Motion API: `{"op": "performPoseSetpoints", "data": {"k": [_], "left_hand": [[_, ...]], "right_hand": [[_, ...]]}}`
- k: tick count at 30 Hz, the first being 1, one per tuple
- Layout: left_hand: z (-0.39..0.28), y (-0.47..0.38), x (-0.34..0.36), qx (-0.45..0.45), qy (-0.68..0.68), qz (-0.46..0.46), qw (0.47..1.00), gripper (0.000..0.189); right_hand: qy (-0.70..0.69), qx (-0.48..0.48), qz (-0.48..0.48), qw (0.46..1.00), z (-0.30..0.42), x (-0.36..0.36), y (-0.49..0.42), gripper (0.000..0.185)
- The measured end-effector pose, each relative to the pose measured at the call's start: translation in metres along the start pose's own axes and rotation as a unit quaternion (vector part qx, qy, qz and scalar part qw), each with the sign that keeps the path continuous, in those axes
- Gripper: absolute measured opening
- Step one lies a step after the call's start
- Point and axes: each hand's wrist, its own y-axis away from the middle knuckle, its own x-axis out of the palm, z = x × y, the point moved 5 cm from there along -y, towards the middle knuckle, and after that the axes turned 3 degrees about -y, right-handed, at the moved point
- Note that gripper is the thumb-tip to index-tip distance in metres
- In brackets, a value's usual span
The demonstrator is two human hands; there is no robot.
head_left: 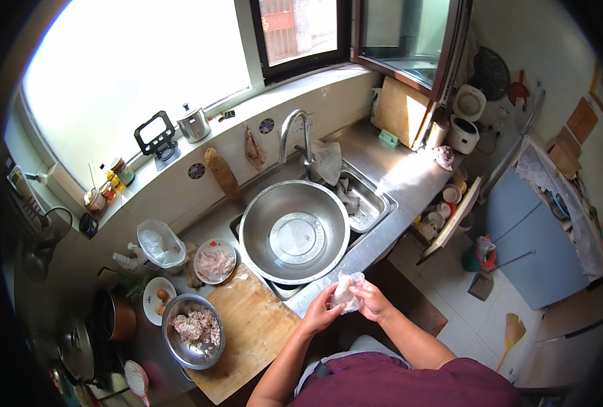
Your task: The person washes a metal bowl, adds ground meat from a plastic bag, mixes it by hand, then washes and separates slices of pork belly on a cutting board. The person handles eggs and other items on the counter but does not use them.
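A crumpled clear plastic bag [348,292] is held between my left hand [322,309] and my right hand [371,299], just in front of the counter's edge; whether anything is inside it I cannot tell. Beyond my hands, a large stainless steel basin [260,234] with water and a round plate in it rests over the sink. To the left lies a wooden cutting board [250,325]. A metal bowl [218,351] of chopped raw meat [194,325] overlaps the board's left side. Behind the board stands a plate of raw meat [215,260].
A white plate with eggs [162,294] sits behind the metal bowl. The faucet [307,137] rises behind the basin, and a smaller sink [370,208] holds a grey cloth. An opened drawer [451,224] of dishes juts out at the right. A pink-handled strainer [137,379] lies lower left.
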Motion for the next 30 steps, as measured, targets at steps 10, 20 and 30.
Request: {"op": "performPoseSetpoints", "data": {"k": [10, 20, 30], "left_hand": [[-0.029, -0.026, 0.062, 0.033, -0.351, 0.032, 0.935, 0.025], [0.025, -0.110, 0.258, -0.114, 0.202, -0.001, 0.973, 0.018], [0.003, -0.145, 0.357, -0.314, 0.068, 0.148, 0.935, 0.031]], "right_hand": [[0.623, -0.268, -0.100, 0.728, 0.096, -0.038, 0.078, 0.036], [0.394, -0.301, -0.282, 0.821, 0.103, -0.190, 0.141, 0.032], [0.323, -0.515, -0.516, 0.603, 0.414, -0.328, 0.409, 0.052]]}}
